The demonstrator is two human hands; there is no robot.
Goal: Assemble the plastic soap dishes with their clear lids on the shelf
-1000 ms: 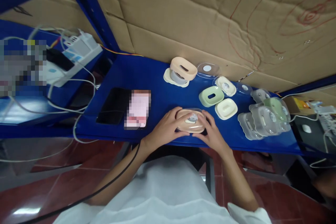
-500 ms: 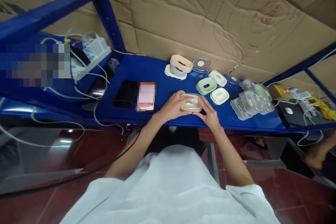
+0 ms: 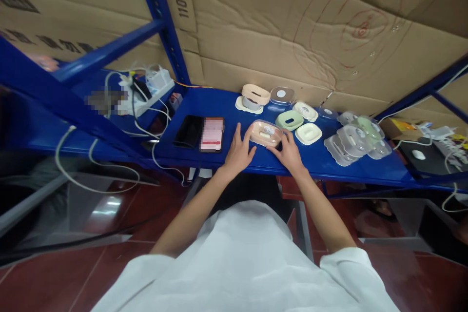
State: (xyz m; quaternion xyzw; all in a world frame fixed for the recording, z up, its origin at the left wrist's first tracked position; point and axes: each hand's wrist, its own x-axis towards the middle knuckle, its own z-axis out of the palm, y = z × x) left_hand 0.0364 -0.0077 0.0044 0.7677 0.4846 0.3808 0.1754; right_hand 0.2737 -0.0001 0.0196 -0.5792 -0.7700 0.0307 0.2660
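A peach oval box [image 3: 258,135] under a clear cover with a silvery-white sticker lies on the blue shelf in front of me. My left hand [image 3: 239,151] is open at its left side, fingers stretched out and thumb apart. At the right end, the fingers and thumb of my right hand [image 3: 290,152] grip the box. Just behind it are a green oval piece with a dark slot [image 3: 281,118] and a cream oval lid [image 3: 309,134]. A peach slotted ring [image 3: 252,91] sits on a grey and cream base farther back.
Clear-covered boxes [image 3: 345,151] are stacked to the right. Behind stand a clear cover [image 3: 282,95] and a cream piece [image 3: 310,111]. A phone with a lit screen [image 3: 212,134] lies left beside a black flat object [image 3: 188,131]. Cables and a power strip [image 3: 155,90] occupy the far left.
My left hand has come off the box and spread open to its left. My right hand stays at the box's right end. The camera view has shifted.
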